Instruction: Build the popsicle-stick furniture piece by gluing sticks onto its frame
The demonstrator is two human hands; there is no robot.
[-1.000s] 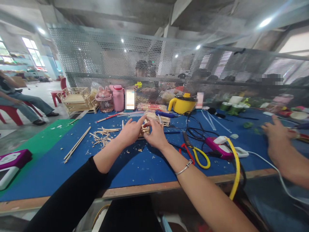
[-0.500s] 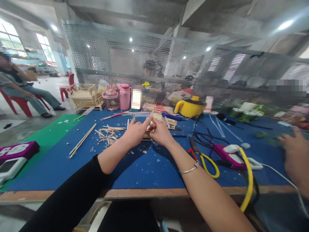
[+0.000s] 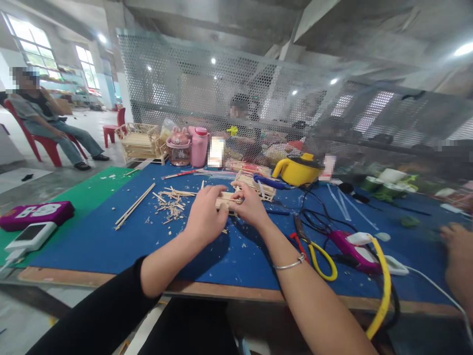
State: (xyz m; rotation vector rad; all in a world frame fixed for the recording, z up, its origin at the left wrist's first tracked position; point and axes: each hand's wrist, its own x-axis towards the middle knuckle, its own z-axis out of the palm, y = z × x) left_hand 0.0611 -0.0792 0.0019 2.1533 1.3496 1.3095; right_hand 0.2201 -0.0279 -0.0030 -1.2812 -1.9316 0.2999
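Note:
Between my two hands is a small piece built of pale wooden sticks, low over the blue mat. My left hand grips its left side, thumb near me and fingers over the far edge. My right hand pinches at its right end; the fingers hide part of the wood. Just behind lies another pale stick frame, with a blue-handled tool, perhaps a glue gun, resting on it. Cut stick pieces are scattered left of my left hand, and long sticks lie farther left.
Yellow-handled pliers, a purple power strip and dark cables lie to the right. A yellow pot, pink bottle and stick-built furniture model stand at the back. A co-worker's hand is at far right; a seated person is left.
My left hand has turned and spread its grip along the stick piece, which now shows more between my hands. The whole view has shifted slightly left. The co-worker's hand at right moved.

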